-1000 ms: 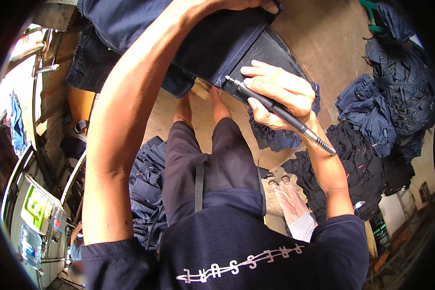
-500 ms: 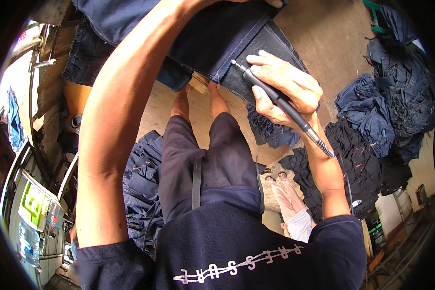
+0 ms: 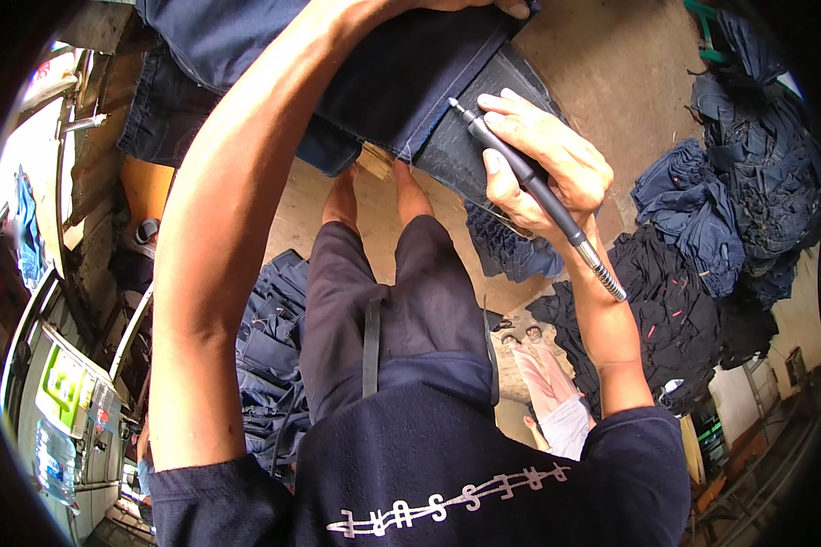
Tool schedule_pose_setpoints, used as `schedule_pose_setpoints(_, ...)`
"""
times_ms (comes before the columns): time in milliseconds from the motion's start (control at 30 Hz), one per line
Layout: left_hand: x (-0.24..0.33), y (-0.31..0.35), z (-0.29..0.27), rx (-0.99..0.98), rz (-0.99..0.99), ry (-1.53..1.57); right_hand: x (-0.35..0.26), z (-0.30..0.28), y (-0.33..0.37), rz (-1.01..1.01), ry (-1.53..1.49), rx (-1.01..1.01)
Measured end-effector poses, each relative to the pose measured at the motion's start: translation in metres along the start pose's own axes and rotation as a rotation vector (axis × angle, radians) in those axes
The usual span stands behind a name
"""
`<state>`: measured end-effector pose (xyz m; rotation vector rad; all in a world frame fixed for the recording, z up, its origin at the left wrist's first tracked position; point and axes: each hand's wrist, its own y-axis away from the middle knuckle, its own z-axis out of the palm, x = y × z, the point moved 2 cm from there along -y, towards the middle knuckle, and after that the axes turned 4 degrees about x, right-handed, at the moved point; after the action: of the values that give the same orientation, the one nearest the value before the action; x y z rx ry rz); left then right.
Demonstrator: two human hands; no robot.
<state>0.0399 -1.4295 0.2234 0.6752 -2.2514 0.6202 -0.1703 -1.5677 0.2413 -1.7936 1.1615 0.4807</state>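
My right hand [image 3: 556, 169] is closed around a slim black pen-shaped handpiece [image 3: 527, 175] with a metal tip and a coiled spring at its tail. Its tip lies over the stitched edge of a dark blue denim garment [image 3: 410, 77], beside a flat dark board [image 3: 483, 105]; whether it touches cannot be made out. Across the top reaches my left arm. Only a strip of my left hand [image 3: 483, 5] shows at the upper rim, on the garment by its far corner. Most of its fingers are out of the picture.
Heaps of dark cloth [image 3: 675, 319] and blue garments [image 3: 748, 173] lie on the right. More folded denim [image 3: 272, 356] is piled left of my legs. A person in pink trousers [image 3: 545, 365] is behind on the right. Far left are a green container [image 3: 61, 387] and a bottle [image 3: 55, 460].
My right hand has shifted the handpiece slightly away and to the right, its tip lifting off the hem area toward the board. The garment and my left hand have moved slightly left.
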Motion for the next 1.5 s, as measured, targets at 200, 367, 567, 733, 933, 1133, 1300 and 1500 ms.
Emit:
schedule_pose_setpoints(200,0.004,-0.001,-0.002,-0.042,-0.034,-0.037,-0.002,-0.002,-0.002,0.034,0.030,0.023)
schedule_pose_setpoints(367,0.005,-0.002,-0.002,-0.010,-0.004,0.009,-0.005,-0.001,-0.004,-0.011,-0.014,0.004)
schedule_pose_setpoints(567,0.001,0.000,-0.001,-0.025,-0.022,0.017,-0.008,0.001,-0.004,-0.043,-0.101,-0.078)
schedule_pose_setpoints(733,0.003,-0.002,-0.001,-0.042,-0.041,-0.004,-0.007,0.002,-0.003,-0.059,-0.119,-0.081)
schedule_pose_setpoints(933,0.008,-0.001,-0.003,-0.068,-0.071,0.019,-0.005,-0.002,-0.003,0.020,0.018,0.006)
schedule_pose_setpoints(1133,0.018,0.005,-0.011,-0.002,0.133,-0.258,-0.006,-0.010,-0.005,0.212,0.043,0.185)
schedule_pose_setpoints(1300,0.071,0.131,-0.033,1.071,-0.350,-0.473,-0.017,-0.013,-0.002,0.249,-0.007,0.204)
schedule_pose_setpoints(1500,0.087,0.249,0.091,0.829,-0.954,1.287,-0.023,-0.012,0.011,0.174,0.002,0.096)
